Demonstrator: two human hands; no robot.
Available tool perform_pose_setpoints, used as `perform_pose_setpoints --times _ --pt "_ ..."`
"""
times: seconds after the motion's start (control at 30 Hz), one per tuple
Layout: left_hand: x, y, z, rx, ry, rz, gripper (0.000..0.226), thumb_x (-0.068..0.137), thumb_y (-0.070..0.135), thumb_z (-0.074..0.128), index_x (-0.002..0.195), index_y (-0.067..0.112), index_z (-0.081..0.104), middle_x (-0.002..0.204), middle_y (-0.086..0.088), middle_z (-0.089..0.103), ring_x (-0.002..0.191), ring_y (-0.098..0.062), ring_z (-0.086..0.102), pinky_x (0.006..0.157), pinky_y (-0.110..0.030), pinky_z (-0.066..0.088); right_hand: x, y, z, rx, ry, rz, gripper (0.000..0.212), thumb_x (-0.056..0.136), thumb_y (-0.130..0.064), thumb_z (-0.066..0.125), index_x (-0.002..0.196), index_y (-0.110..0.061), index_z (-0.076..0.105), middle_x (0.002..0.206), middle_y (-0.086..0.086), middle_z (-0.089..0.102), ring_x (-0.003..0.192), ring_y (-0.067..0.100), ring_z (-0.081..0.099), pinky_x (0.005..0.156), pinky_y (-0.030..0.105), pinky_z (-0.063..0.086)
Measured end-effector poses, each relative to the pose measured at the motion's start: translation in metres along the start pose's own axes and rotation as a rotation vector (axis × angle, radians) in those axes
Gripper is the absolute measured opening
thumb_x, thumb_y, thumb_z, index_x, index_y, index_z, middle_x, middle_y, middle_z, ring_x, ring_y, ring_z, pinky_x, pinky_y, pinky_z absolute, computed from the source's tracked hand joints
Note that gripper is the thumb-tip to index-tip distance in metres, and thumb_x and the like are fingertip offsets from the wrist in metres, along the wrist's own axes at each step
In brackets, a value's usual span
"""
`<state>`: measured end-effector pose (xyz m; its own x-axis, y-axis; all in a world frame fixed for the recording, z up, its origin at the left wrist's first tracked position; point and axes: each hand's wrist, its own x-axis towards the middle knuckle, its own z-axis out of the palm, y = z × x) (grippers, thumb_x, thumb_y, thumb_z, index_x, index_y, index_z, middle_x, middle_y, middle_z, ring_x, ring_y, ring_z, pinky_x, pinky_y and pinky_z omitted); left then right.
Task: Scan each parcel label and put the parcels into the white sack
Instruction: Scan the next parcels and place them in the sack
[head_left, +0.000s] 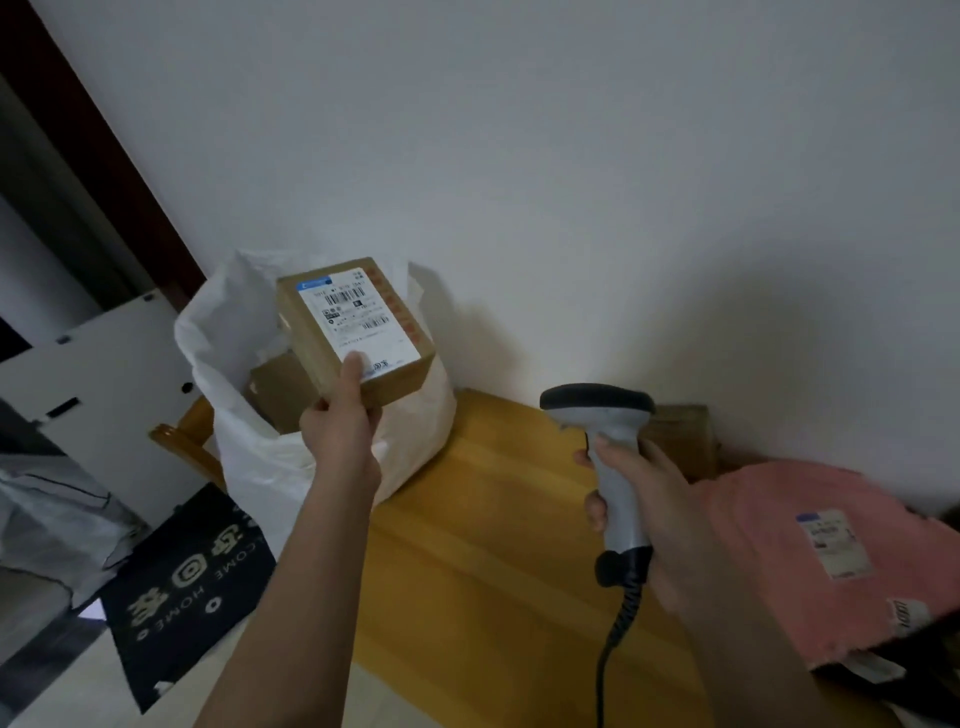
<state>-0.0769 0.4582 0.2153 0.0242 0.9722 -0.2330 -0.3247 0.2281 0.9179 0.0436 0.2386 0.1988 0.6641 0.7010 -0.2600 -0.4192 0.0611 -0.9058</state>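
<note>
**Now: box over the sack**

My left hand (340, 421) pinches the box (356, 332) by its near edge, centre-left of frame, above the open sack (228, 332). Label faces up; long axis runs toward upper left. My right hand (639, 514) wraps the scanner (605, 441), head aimed left. Likely next: lower the box in and let go.

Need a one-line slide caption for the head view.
Left hand holds labelled cardboard parcel over white sack; right hand grips barcode scanner.
</note>
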Motion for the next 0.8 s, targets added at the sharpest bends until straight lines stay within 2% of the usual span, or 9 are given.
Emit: perform_pose_setpoints --times 0.13,0.23,0.3,0.4,0.5,0.57,0.63,0.7,0.8 --pt "0.065 0.026 -0.002 0.042 0.071 0.019 0.086 0.078 0.046 0.075 0.145 0.011 0.034 0.134 -0.004 0.05 0.111 -0.02 0.056 0.092 -0.034 0.053 0.014 0.012 0.027 -0.01 -0.005 0.014 0.029 0.09 -0.027 0.065 0.113 -0.011 0.059 0.1 0.009 0.063 0.046 0.014 0.049 0.045 0.027 0.041" --pt "0.083 0.021 0.003 0.268 0.14 0.158 0.077 0.083 0.046 0.062 0.15 0.022 0.033 0.149 -0.006 0.034 0.127 -0.023 0.044 0.106 -0.039 0.043 0.022 0.023 0.031 -0.011 0.055 0.027 0.031 0.081 -0.029 0.071 0.108 -0.015 0.062 0.089 0.008 0.063 0.044 0.015 0.049 0.044 0.026 0.04" --pt "0.072 0.004 0.011 0.327 0.121 0.306 0.056 0.091 0.026 0.056 0.143 0.016 0.041 0.144 -0.006 0.038 0.125 -0.019 0.046 0.103 -0.025 0.042 0.028 0.029 0.028 -0.009 0.097 0.039 0.025 0.083 -0.028 0.071 0.104 -0.017 0.064 0.086 0.007 0.064 0.043 0.015 0.048 0.045 0.027 0.04" --pt "0.045 -0.036 0.025 0.369 -0.014 0.464 0.03 0.09 0.008 0.057 0.12 0.012 0.053 0.124 -0.001 0.046 0.093 -0.003 0.054 0.07 -0.002 0.04 0.038 0.034 0.016 0.0 0.181 0.062 0.017 0.088 -0.021 0.067 0.102 -0.015 0.061 0.087 0.008 0.064 0.039 0.014 0.047 0.041 0.025 0.04" --pt "0.03 -0.076 0.044 0.485 -0.192 0.467 0.017 0.09 0.003 0.055 0.101 0.015 0.057 0.107 -0.003 0.056 0.079 -0.003 0.055 0.062 -0.009 0.044 0.046 0.036 -0.005 0.04 0.301 0.076 0.027 0.083 -0.022 0.069 0.104 -0.007 0.059 0.072 0.003 0.061 0.037 0.013 0.047 0.036 0.023 0.039" --pt "0.025 -0.104 0.06 0.578 -0.333 0.399 0.014 0.09 0.005 0.056 0.092 0.019 0.057 0.098 -0.008 0.061 0.076 -0.015 0.058 0.064 -0.024 0.049 0.049 0.033 -0.023 0.068 0.383 0.079 0.018 0.088 -0.02 0.067 0.096 -0.006 0.059 0.061 0.002 0.058 0.037 0.013 0.047 0.036 0.025 0.038" --pt "0.018 -0.13 0.076 0.65 -0.45 0.321 0.017 0.09 0.007 0.056 0.085 0.023 0.057 0.092 -0.008 0.062 0.08 -0.024 0.061 0.068 -0.038 0.051 0.049 0.026 -0.044 0.088 0.436 0.07 0.012 0.09 -0.018 0.066 0.093 -0.009 0.059 0.066 0.005 0.059 0.042 0.015 0.048 0.041 0.027 0.039" --pt "0.006 -0.152 0.093 0.695 -0.544 0.27 0.02 0.092 0.007 0.056 0.082 0.024 0.057 0.089 -0.005 0.062 0.083 -0.025 0.061 0.069 -0.039 0.051 0.049 0.016 -0.065 0.09 0.472 0.064 0.011 0.091 -0.019 0.065 0.098 -0.013 0.059 0.082 0.009 0.059 0.048 0.016 0.05 0.046 0.029 0.041" --pt "-0.011 -0.184 0.123 0.77 -0.655 0.223 0.025 0.092 0.006 0.056 0.078 0.027 0.054 0.087 0.001 0.061 0.085 -0.028 0.062 0.07 -0.037 0.049 0.057 0.004 -0.099 0.078 0.551 0.07 0.007 0.092 -0.022 0.064 0.094 -0.019 0.057 0.085 0.007 0.06 0.048 0.013 0.051 0.042 0.025 0.043"
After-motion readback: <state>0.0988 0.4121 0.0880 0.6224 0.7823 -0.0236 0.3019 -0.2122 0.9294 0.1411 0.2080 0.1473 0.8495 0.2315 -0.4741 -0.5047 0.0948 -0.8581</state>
